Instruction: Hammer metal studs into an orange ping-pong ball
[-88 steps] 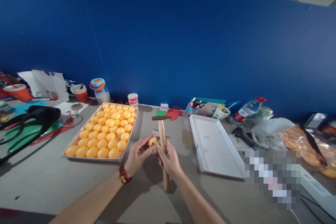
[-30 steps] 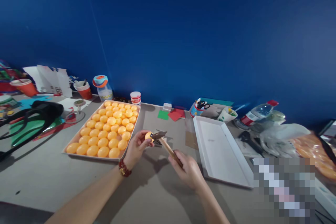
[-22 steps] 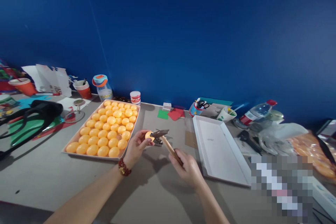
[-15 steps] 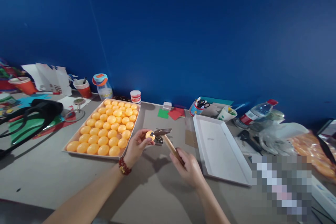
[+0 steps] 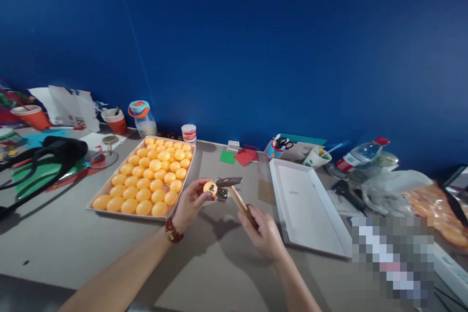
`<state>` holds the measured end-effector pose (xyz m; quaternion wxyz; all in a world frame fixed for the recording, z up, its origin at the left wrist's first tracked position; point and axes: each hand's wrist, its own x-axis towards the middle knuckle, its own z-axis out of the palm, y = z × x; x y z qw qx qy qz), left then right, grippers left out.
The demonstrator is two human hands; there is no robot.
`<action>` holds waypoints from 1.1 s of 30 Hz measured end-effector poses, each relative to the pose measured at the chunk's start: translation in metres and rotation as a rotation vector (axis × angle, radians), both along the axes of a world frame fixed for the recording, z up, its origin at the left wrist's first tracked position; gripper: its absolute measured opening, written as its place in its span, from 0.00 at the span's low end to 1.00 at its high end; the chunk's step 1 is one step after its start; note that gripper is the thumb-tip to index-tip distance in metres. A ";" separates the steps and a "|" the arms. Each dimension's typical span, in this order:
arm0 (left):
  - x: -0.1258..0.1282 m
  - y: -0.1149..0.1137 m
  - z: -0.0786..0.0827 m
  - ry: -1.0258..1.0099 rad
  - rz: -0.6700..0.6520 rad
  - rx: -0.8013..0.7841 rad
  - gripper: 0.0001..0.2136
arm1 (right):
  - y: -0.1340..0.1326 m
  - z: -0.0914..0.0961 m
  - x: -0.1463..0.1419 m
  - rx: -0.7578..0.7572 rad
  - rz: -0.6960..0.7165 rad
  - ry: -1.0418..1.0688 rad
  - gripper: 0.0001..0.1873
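My left hand [image 5: 193, 201], with a beaded bracelet on its wrist, pinches an orange ping-pong ball [image 5: 209, 187] that has small dark marks on the side facing me. My right hand [image 5: 263, 232] is wrapped round the wooden handle of a hammer [image 5: 240, 201]. The hammer's metal head is close to the ball's right side, with a narrow gap between them. Behind and below the ball, a small box [image 5: 222, 194] of tiny shiny pieces rests on the table; the pieces are too small to name.
A shallow box [image 5: 164, 218] full of orange balls stands left of my hands. An empty white box lid [image 5: 310, 209] lies to the right. Along the wall stand a pen cup [image 5: 274, 150], a plastic bottle [image 5: 356, 156], paper cups and a lidded jug [image 5: 143, 119].
The hammer head has shifted slightly right, away from the ball. The ball has turned a little, and its dark marks show more fully. Both hands keep their hold.
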<state>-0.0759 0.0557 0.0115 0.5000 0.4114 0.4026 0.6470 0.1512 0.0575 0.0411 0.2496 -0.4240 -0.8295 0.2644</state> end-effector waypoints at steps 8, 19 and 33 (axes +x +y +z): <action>0.000 -0.001 0.004 0.005 0.007 0.007 0.17 | 0.001 -0.001 0.001 0.053 0.025 -0.034 0.13; -0.001 -0.001 0.004 -0.041 -0.004 -0.034 0.15 | 0.002 0.001 0.003 0.125 -0.033 -0.050 0.12; 0.000 -0.005 0.003 0.006 0.022 -0.026 0.14 | 0.022 -0.009 -0.015 0.110 -0.209 -0.022 0.04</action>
